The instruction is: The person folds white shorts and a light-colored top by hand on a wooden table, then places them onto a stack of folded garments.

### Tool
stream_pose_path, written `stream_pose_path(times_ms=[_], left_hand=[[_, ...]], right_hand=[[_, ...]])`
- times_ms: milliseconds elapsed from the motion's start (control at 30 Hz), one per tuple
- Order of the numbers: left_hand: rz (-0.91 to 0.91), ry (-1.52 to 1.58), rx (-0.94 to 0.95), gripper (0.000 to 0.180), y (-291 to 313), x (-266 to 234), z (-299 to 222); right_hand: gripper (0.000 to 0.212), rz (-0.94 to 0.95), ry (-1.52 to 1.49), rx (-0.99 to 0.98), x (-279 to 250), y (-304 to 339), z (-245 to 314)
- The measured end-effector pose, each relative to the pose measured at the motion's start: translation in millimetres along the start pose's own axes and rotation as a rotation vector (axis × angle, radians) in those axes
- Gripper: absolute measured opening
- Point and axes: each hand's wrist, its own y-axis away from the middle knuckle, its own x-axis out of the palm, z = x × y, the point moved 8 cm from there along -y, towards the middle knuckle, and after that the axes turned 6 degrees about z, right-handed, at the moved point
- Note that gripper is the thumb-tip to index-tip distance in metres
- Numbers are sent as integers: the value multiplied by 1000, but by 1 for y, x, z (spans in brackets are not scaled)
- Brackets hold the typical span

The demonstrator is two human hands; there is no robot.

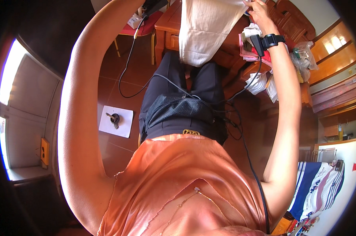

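Overhead, cream cloth (205, 29) hanging lengthwise from right hand (260, 13)

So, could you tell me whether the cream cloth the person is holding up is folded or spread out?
Spread out, it seems: the cream cloth hangs flat from the right hand; its top edge is out of frame.

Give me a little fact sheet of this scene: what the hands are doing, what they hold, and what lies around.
right hand: right hand raised, fingers gripping the top edge of the cream-coloured hanging fabric
left hand: out of view past the top edge; only the raised arm shows
wrist: black strap-on wrist device with a black cable running down
behind the fabric: reddish-brown wooden table
beside the table: heap of white and pink folded cloths
floor: white paper sheet with a small dark object on it, on red-brown tiles
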Motion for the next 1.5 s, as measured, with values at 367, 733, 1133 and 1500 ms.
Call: stream_pose_path(times_ms=[367, 733, 1133, 1500], left_hand=[[-64, 70, 156, 19, 0, 18, -24], [-161, -8, 202, 33, -33, 12, -6], [-342, -132, 157, 49, -111, -34, 31], [-460, 907, -11, 21, -184, -58, 96]], right_hand=[[32, -159, 249, -89, -8, -3, 19], [22, -214, 679, -283, -23, -56, 22], [14, -407, 977, -456, -44, -109, 3], [13, -132, 681, -100, -72, -165, -50]])
